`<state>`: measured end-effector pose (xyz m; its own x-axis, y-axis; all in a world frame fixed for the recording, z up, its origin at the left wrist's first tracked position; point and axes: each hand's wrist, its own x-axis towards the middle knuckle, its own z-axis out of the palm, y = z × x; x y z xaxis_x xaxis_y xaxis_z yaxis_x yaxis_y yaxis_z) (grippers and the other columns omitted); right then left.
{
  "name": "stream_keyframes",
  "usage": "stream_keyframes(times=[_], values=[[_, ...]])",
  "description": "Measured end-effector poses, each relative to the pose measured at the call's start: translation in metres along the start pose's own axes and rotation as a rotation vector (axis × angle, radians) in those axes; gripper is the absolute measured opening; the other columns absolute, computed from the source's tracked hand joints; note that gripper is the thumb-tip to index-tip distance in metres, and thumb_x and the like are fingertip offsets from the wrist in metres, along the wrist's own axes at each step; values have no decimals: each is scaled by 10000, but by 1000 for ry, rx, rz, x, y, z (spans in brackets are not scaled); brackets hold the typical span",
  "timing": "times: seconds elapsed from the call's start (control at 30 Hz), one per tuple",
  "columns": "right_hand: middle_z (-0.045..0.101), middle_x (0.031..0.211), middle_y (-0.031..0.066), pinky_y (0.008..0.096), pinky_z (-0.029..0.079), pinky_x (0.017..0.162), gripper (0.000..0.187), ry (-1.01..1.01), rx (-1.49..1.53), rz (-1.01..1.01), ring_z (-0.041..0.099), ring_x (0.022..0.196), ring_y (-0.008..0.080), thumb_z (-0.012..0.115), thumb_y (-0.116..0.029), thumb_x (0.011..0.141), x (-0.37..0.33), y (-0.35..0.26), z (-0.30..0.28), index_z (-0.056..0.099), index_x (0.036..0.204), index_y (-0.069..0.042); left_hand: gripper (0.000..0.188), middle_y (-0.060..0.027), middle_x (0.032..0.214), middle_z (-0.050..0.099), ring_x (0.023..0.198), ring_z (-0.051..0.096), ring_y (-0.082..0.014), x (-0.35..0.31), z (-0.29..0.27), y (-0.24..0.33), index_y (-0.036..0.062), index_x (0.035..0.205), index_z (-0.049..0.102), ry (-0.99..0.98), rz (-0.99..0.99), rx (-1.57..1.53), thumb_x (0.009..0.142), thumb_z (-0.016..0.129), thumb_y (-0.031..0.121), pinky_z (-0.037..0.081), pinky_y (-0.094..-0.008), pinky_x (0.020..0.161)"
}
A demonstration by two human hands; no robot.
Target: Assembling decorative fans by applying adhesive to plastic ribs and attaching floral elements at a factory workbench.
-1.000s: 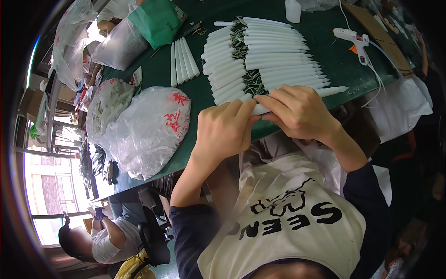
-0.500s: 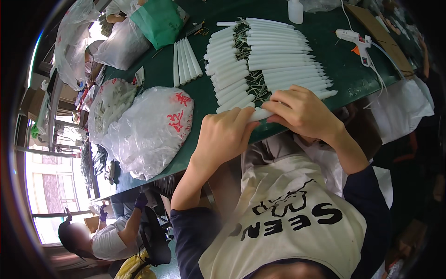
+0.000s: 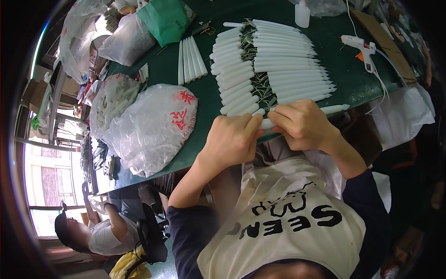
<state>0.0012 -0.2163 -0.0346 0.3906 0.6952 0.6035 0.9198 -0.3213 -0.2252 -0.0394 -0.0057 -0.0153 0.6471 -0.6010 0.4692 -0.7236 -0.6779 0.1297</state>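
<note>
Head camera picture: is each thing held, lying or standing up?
White stick, held
Left hand, closed on it
Right hand, closed on it
Pointed sticks, lying in a row
White rods, lying together
Glue gun, lying down; on or off unclear
Red-marked bag, lying crumpled
White bottle, standing

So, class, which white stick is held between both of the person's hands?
The stick lowest in view, showing between the left hand and right hand; the other sticks lie farther up, on the green table.
</note>
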Motion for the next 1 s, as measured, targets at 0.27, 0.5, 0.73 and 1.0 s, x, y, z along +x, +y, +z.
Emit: stream_keyframes(times=[0.27,0.5,0.73,1.0], values=[[534,742,60,366,442,554,219,-22,-63,-17,578,620,253,702,-126,748,2,3,12,594,914,-34,239,-75,653,532,535,558,-269,-5,-2,-7,31,978,625,10,-54,25,765,707,103,399,-367,458],[561,1041,69,368,470,756,422,233,-218,19,565,905,264,754,-209,746,9,2,8,623,1132,-101,184,-88,679,562,559,574,-292,-7,-17,-24,51,970,625,81,-206,119,834,683,162,414,-387,481],[541,1115,88,416,460,860,304,201,-234,130,530,1058,304,764,-63,695,-20,18,7,622,965,-61,324,-200,810,673,759,638,-405,2,-28,-123,27,1013,686,204,-808,330,904,592,318,483,-478,672],[536,1123,99,405,463,873,227,50,-153,236,535,1076,312,747,-59,724,-38,24,-2,618,909,-44,256,-292,956,660,942,635,-458,-2,-8,-255,-56,957,652,99,-973,354,845,508,124,513,-491,821]])
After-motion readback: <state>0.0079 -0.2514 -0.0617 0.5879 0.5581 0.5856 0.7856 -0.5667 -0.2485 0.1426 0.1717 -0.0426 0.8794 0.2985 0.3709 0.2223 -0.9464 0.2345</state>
